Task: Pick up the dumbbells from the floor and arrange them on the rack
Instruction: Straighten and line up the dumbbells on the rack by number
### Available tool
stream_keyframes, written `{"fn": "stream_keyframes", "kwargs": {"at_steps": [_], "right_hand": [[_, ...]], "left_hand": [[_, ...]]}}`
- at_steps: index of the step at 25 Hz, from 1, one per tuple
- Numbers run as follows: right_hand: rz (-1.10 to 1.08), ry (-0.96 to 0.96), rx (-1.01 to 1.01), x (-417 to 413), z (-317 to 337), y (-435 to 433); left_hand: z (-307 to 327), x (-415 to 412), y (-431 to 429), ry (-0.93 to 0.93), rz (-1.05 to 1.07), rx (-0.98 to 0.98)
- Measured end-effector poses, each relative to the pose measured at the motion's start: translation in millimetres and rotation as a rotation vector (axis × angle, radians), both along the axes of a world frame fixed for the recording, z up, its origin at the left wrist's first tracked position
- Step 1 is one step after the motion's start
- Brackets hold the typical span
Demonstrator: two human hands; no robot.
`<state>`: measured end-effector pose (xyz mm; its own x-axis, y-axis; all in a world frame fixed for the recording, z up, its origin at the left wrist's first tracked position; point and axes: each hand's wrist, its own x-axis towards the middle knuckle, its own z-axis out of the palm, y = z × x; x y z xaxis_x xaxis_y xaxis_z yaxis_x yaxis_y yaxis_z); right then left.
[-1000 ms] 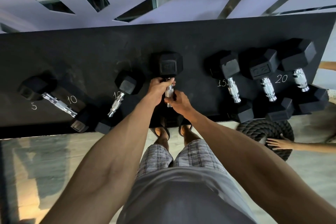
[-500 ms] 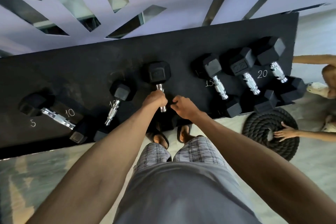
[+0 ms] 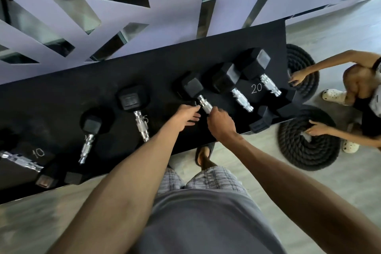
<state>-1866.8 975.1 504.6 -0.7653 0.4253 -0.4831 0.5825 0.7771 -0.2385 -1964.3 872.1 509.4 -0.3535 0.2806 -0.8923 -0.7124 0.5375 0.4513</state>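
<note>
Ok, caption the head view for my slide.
Right hand grips a dumbbell on the black rack, left hand open beside its chrome handle, more dumbbells lying either side.

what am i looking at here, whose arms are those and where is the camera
No machine here: a person wears a camera on the head, so the view looks down past their own arms. The black rack holds a row of dumbbells with chrome handles, by chalked numbers. The right hand is curled round the handle of one dumbbell; the left hand is beside it, fingers straight. On the right another person touches coiled ropes on the floor.
</note>
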Motion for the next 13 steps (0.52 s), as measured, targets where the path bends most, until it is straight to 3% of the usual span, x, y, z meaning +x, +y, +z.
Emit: {"fn": "stream_keyframes", "kwargs": {"at_steps": [4,7,13], "right_hand": [[0.032,-0.02,0.024,-4,-15,46],[0.018,-0.096,-0.269,-13,-32,58],[0.008,-0.098,-0.38,-24,-45,60]], "left_hand": [[-18,9,40,0.018,0.381,0.018],[-30,10,53,0.015,0.612,0.02],[-48,12,65,0.109,0.625,-0.133]]}}
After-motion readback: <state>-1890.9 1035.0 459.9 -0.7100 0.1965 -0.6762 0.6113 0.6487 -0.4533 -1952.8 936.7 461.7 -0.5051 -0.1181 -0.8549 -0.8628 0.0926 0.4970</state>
